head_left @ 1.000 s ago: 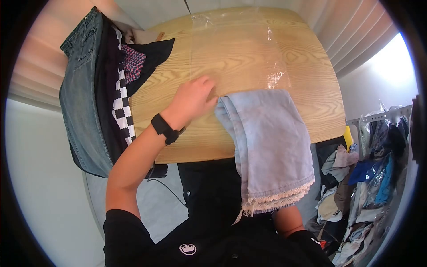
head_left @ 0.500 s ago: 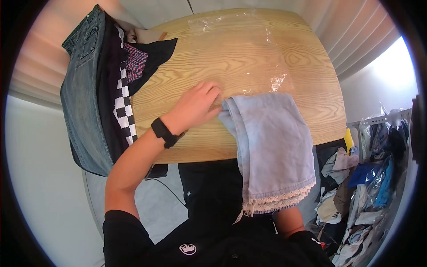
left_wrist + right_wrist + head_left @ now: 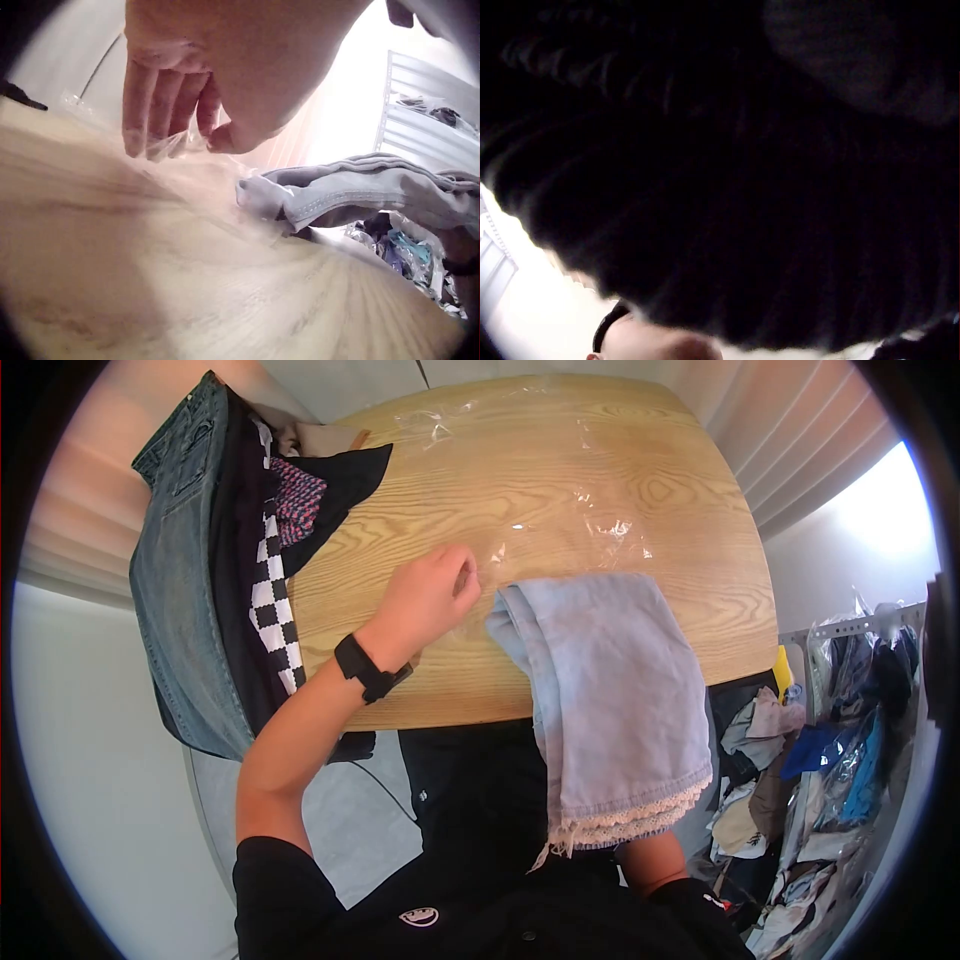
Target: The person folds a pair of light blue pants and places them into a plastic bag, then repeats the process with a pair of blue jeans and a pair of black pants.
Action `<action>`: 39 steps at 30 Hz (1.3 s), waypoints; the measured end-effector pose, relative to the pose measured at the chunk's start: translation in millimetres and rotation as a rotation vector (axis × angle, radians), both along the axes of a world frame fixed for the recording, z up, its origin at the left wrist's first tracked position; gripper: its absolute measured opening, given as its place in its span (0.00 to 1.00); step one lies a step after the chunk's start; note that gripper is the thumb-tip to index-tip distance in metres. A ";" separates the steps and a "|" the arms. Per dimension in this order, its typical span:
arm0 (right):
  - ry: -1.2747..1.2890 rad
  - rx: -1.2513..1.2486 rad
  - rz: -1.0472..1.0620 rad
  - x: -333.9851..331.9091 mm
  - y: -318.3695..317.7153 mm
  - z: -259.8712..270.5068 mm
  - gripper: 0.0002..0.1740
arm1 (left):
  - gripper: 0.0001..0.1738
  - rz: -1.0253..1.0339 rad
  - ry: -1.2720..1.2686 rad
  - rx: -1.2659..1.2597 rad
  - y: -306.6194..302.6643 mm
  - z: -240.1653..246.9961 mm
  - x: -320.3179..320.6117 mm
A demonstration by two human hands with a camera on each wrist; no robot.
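Note:
My left hand (image 3: 430, 595) pinches the near edge of a clear plastic bag (image 3: 615, 540) lying over the wooden table. In the left wrist view, thumb and fingers (image 3: 172, 105) meet at the thin film (image 3: 180, 146). To the right of this hand, a folded light-blue denim garment (image 3: 620, 690) with a frayed lace hem (image 3: 640, 815) overhangs the table's front edge. The right forearm (image 3: 655, 858) goes under the garment, which hides the right hand. Dark, ribbed folds of cloth (image 3: 727, 210) fill most of the right wrist view.
Jeans (image 3: 185, 570), a black-and-white checkered piece (image 3: 270, 600) and other clothes are piled along the left side of the wooden table (image 3: 700, 600). Bagged clothes (image 3: 850, 750) hang and lie beside a metal rack at the right. A cable (image 3: 385, 790) hangs below the table edge.
The left hand has shifted slightly left and the plastic bag has bunched, its near part lifting and creasing by the hand. The denim garment stays nearly in place.

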State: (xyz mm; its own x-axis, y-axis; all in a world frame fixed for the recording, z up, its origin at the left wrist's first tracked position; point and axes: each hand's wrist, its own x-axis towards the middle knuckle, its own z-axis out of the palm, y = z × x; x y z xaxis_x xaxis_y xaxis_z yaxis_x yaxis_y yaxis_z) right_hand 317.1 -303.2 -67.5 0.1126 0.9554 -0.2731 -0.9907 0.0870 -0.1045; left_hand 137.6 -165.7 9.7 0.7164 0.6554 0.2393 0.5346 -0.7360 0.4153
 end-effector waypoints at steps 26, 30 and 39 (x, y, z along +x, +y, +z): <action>0.077 0.151 0.078 10.1 -82.9 -21.4 0.32 | 0.18 -0.173 -0.265 -0.024 -53.2 22.4 -3.1; 0.054 -0.021 0.098 0.1 -72.7 28.3 0.30 | 0.25 -0.166 -0.165 -0.122 -60.1 21.6 -5.9; -0.050 -0.304 0.211 -15.0 -61.7 72.5 0.24 | 0.25 0.247 -0.459 -0.685 -149.8 -4.0 -59.3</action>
